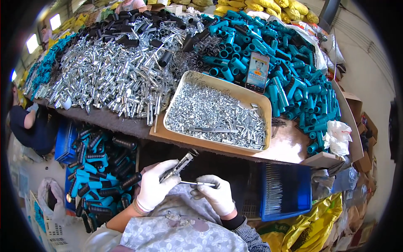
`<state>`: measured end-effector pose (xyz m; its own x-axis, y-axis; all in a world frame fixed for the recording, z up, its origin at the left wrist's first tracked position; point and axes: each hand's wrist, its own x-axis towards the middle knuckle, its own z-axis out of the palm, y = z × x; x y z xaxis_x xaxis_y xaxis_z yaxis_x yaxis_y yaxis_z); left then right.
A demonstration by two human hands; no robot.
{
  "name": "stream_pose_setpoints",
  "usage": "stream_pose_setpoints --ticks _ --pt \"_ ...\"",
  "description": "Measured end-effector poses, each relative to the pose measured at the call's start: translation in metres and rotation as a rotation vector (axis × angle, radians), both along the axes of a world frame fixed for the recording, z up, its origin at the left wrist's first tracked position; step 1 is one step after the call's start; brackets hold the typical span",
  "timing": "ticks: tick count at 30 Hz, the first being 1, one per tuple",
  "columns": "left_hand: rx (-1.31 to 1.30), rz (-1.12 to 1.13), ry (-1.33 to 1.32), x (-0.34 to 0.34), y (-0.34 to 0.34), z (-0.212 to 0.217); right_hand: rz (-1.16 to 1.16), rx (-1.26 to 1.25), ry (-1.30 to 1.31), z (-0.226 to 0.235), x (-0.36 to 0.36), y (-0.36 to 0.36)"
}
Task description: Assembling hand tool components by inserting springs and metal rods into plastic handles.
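In a white glove, my left hand is closed around a silver metal tube assembly, tilted up to the right. A small coil spring pokes out at its upper end. My right hand, also gloved, pinches a thin metal rod that lies nearly level. The rod's left end reaches my left hand's fingers; whether it enters the tube assembly cannot be made out. Just beyond both hands, a cream tray full of small metal pins and fittings rests on the bench.
Heaped silver tubes cover the bench's left, teal plastic sleeves its right. A phone leans at the tray's back. Below stand a blue bin holding metal rods and a pile of teal-black handles. Another person sits far left.
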<state>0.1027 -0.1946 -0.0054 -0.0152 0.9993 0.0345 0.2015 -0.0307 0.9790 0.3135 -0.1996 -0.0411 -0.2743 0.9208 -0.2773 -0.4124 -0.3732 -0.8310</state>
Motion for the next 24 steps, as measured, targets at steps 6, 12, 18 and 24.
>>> stream_pose_setpoints --ticks 6,12,18,24 --pt "0.03 -0.045 0.158 -0.003 0.0 0.011 0.051 0.097 -0.249 0.004 -0.001 -0.002" --pt "0.295 -0.231 0.329 -0.015 0.009 0.008 -0.161 0.38 -0.631 0.0 0.033 0.0" --pt "0.418 -0.291 0.434 -0.028 0.006 0.015 -0.254 0.228 -0.497 0.044 0.077 0.009" --pt "0.366 -0.371 0.439 -0.018 0.001 0.02 0.062 0.393 -0.734 0.065 0.073 0.019"
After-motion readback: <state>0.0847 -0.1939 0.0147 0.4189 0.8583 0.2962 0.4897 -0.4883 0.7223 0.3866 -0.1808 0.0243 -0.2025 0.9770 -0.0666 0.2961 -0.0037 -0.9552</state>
